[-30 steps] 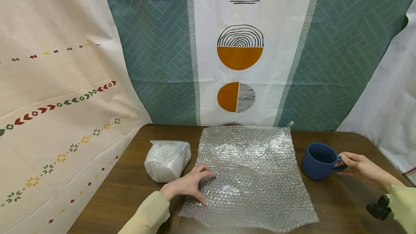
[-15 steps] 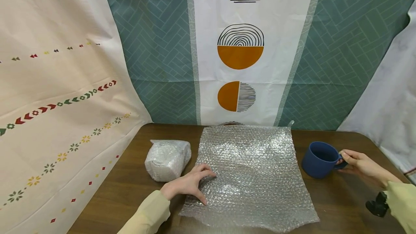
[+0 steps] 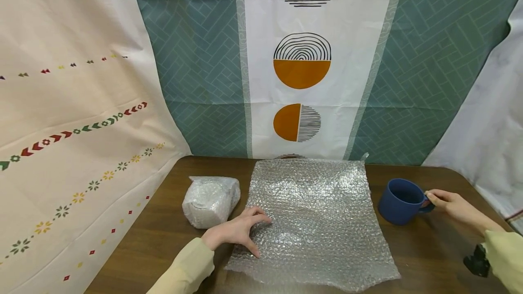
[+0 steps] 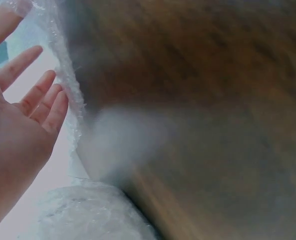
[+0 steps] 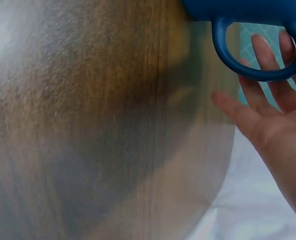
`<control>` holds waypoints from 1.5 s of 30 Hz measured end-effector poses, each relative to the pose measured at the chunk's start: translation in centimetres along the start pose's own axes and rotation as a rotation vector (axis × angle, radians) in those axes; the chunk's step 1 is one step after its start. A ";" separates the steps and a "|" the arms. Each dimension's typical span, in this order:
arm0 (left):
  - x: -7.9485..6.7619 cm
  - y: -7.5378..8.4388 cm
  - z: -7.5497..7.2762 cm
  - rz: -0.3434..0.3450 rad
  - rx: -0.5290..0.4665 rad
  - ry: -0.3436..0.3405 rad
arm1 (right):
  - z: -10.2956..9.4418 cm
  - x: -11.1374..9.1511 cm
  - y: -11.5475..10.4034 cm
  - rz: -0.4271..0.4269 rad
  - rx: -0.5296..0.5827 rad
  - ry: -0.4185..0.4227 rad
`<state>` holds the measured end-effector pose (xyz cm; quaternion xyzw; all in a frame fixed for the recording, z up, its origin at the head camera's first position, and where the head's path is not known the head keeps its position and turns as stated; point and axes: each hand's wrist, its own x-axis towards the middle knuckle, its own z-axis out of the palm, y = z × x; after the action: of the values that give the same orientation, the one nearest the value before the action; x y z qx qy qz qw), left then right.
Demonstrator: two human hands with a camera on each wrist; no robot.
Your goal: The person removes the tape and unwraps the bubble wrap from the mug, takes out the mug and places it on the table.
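A blue mug stands upright on the right side of the table. My right hand pinches its handle between thumb and fingers; in the right wrist view the fingers of that hand spread behind the handle. A sheet of bubble wrap lies flat in the middle. On its left edge rests my left hand, fingers and thumb spread apart, gripping nothing. The left wrist view shows this hand beside the sheet's edge.
Left of the sheet sits a bundle wrapped in bubble wrap, close to my left wrist. Patterned cloths hang behind the wooden table and at both sides. A small black device is at my right sleeve.
My right hand has shifted slightly on the mug's handle, and a bit more of the handle shows. The mug, bubble wrap and left hand stay practically where they were.
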<state>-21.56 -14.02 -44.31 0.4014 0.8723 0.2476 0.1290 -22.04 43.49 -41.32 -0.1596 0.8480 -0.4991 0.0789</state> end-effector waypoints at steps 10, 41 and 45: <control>-0.1 0.5 -0.9 0.021 0.026 0.023 | 0.6 -0.1 -1.3 -0.091 -0.368 0.352; -1.1 3.4 -7.2 0.143 -0.039 0.312 | 7.6 5.5 -13.6 -0.267 -0.337 0.140; -1.5 3.0 -7.9 0.123 -0.078 0.348 | 9.0 6.2 -14.6 -0.310 -0.297 0.092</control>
<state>-22.00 -16.13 -35.93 0.3997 0.8451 0.3543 -0.0239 -22.43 27.33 -32.84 -0.2749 0.8803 -0.3815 -0.0622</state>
